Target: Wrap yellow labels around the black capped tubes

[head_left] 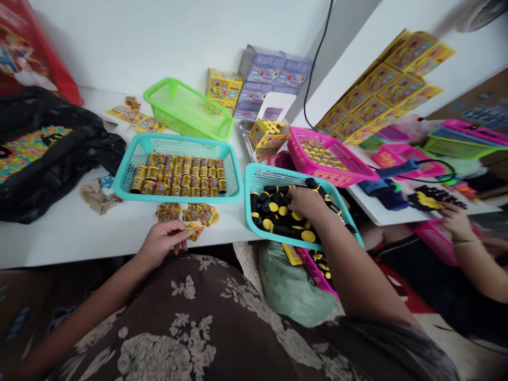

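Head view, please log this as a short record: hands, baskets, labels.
Left hand: pinching a small yellow printed label
Right hand: inside the right turquoise mesh plastic basket, among black-and-yellow cylinders; grip hidden
Left turquoise mesh plastic basket: rows of printed yellow cylinders
Yellow printed label piles: on the white table, near side of left basket

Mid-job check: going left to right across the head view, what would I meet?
Black bag → left hand → small yellow printed piece it holds → teal basket with the right hand in it → other person's hand.
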`<state>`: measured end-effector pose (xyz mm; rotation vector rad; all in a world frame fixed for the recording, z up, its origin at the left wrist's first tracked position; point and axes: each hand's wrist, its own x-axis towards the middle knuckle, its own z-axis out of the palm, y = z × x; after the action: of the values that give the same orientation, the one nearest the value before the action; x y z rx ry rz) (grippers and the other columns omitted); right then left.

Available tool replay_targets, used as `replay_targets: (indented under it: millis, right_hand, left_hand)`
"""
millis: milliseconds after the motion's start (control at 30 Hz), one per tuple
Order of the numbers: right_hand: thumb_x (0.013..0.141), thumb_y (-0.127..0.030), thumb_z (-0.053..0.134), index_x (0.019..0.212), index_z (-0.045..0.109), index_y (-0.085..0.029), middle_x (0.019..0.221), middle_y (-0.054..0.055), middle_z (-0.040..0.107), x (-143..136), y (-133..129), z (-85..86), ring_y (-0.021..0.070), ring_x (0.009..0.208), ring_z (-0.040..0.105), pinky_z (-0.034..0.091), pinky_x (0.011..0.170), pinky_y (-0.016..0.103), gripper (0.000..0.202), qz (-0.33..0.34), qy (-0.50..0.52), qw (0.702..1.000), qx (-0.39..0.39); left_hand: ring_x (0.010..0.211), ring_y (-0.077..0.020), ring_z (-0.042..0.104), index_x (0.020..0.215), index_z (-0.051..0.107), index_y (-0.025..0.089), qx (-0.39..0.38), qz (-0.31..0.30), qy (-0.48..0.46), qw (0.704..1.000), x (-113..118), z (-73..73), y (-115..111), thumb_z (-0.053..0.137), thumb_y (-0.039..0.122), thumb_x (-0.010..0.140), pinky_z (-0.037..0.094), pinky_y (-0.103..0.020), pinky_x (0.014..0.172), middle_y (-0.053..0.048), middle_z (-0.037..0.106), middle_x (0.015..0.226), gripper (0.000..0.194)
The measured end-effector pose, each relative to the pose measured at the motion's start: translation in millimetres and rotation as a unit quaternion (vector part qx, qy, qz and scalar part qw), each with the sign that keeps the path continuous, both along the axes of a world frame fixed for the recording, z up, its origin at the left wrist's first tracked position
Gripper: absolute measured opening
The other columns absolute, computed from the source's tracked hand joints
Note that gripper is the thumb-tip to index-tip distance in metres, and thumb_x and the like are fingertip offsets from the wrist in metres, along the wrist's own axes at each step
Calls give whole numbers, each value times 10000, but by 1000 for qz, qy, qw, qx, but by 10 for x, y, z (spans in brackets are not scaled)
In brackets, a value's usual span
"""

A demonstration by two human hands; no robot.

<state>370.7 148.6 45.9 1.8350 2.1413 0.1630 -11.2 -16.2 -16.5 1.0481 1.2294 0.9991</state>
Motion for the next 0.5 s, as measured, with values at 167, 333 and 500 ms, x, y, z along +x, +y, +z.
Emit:
replay_targets:
  millis: [167, 333, 500]
  right_hand:
    - [726, -260, 722, 932, 666, -149, 806, 106, 692, -4, -156, 230, 233, 719, 615, 427, 636, 326, 241, -25, 162, 982, 95]
    - [713, -409, 779, 924, 642, -238, 672, -5, 616, -575, -717, 375, 151, 550, 518, 400, 517, 280, 303, 33, 568, 821, 55]
    - [794, -343, 724, 929, 689, -222, 816, 13, 648, -1414, -1140, 230, 155, 710, 585, 474, 664, 303, 185, 215, 644, 726, -109]
  left_hand:
    - [396, -92, 484, 688, 598, 155, 33, 16, 10, 999, -6, 30, -37, 781, 462, 681, 358, -197, 386, 4, 606, 515, 358]
    - [492, -88, 506, 646, 622, 140, 183, 23, 103, 977, 8, 85, -19, 745, 386, 750, 384, -205, 472, -14, 594, 585, 294]
    - [555, -91, 514, 682, 658, 135, 263, 0, 159, 952, -4, 160, -45, 721, 318, 787, 384, -209, 522, -22, 590, 638, 220]
